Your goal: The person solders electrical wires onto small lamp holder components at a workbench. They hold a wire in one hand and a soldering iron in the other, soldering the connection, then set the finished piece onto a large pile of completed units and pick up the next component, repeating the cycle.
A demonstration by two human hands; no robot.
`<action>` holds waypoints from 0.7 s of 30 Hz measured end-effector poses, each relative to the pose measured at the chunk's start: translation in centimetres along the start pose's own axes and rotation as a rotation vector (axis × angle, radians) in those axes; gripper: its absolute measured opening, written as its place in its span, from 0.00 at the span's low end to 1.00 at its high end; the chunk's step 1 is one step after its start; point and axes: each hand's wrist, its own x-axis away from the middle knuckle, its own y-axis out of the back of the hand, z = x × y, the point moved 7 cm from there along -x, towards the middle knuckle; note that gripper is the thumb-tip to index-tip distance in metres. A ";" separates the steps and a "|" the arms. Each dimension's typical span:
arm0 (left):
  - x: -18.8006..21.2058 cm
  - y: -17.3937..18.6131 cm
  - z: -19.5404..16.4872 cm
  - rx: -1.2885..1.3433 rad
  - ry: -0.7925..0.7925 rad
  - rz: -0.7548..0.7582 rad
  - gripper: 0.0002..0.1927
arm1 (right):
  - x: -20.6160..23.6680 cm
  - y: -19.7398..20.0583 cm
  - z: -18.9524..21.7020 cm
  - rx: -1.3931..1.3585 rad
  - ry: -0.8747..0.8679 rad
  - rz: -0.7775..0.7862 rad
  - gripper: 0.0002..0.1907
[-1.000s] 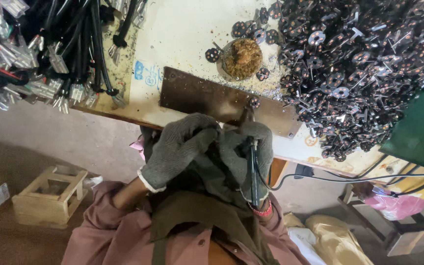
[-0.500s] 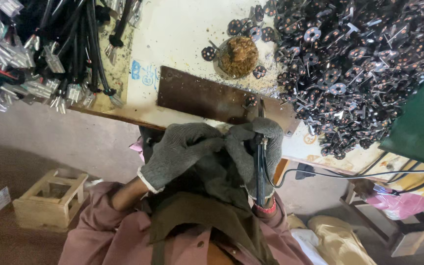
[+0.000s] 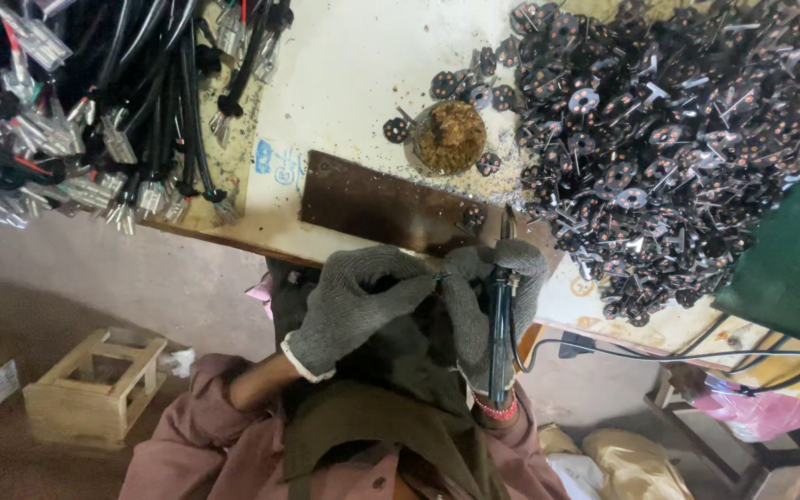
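Note:
Both of my hands wear grey knit gloves and meet just below the table's front edge. My right hand (image 3: pixel 483 301) grips a dark soldering iron (image 3: pixel 500 319), its tip pointing up at a small round disc part (image 3: pixel 471 218) on the dark brown board (image 3: pixel 391 204). My left hand (image 3: pixel 356 301) is closed, its fingertips pinching a thin wire or small piece (image 3: pixel 439 275) against the right hand. A black cord (image 3: pixel 659 355) runs right from the iron.
A big heap of dark round disc parts with pins (image 3: pixel 659 130) fills the table's right side. A round tin of brown paste (image 3: pixel 451 137) stands behind the board. Bundled black cables with connectors (image 3: pixel 94 102) lie left. A green box (image 3: pixel 789 268) sits right; a wooden crate (image 3: pixel 94 384) on the floor.
Both hands have stayed together at the table edge, shifting only slightly. The iron's tip remains near the disc on the board.

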 end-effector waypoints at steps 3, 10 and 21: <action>-0.4 -0.3 -0.8 -0.112 -0.029 -0.031 0.08 | -0.1 0.0 0.4 0.056 0.090 0.023 0.29; -2.9 2.5 -6.3 -0.582 -0.354 -0.192 0.06 | -1.0 0.5 2.9 0.324 0.427 -0.235 0.25; -5.7 3.3 -7.7 -0.689 -0.495 -0.278 0.08 | -2.9 -1.7 5.0 0.440 0.548 -0.006 0.32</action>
